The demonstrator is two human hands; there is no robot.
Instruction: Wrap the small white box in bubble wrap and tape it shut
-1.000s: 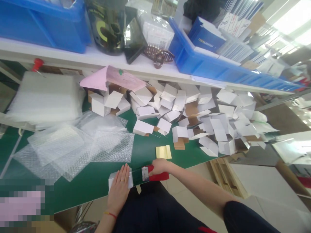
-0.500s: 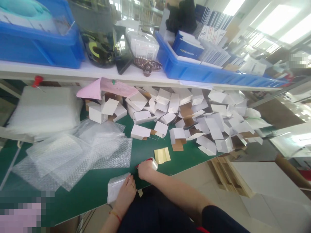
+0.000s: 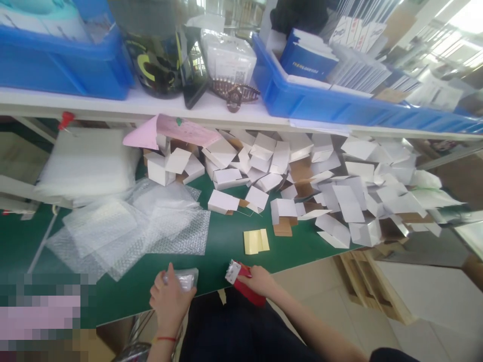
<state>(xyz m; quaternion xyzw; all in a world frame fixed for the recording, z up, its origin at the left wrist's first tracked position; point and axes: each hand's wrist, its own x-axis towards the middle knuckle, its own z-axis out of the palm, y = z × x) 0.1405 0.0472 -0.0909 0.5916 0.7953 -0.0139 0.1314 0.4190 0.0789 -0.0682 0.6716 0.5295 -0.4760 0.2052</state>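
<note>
At the front edge of the green table, my left hand (image 3: 171,296) grips a small bubble-wrapped package (image 3: 187,279), its thumb on the near right corner and its fingers along the left side. The plastic looks clear and shiny; what lies inside cannot be made out. My right hand (image 3: 261,281) is closed round a red tape dispenser (image 3: 249,290), whose metal cutting head (image 3: 232,271) points left, apart from the package. Sheets of bubble wrap (image 3: 177,236) lie loosely spread beyond my left hand. A folded yellow paper piece (image 3: 256,242) rests beyond the dispenser.
Many opened white boxes (image 3: 285,208) crowd the back of the table (image 3: 222,241). A stack of white foam sheets (image 3: 88,161) stands at the back left. Above runs a shelf (image 3: 147,108) with blue bins (image 3: 279,95), a dark jar and a phone. Wooden slats (image 3: 362,289) are at lower right.
The tape dispenser has moved right and toward my body, away from the package, and turned so its head shows. My left hand has shifted left and now grasps the package from the near side.
</note>
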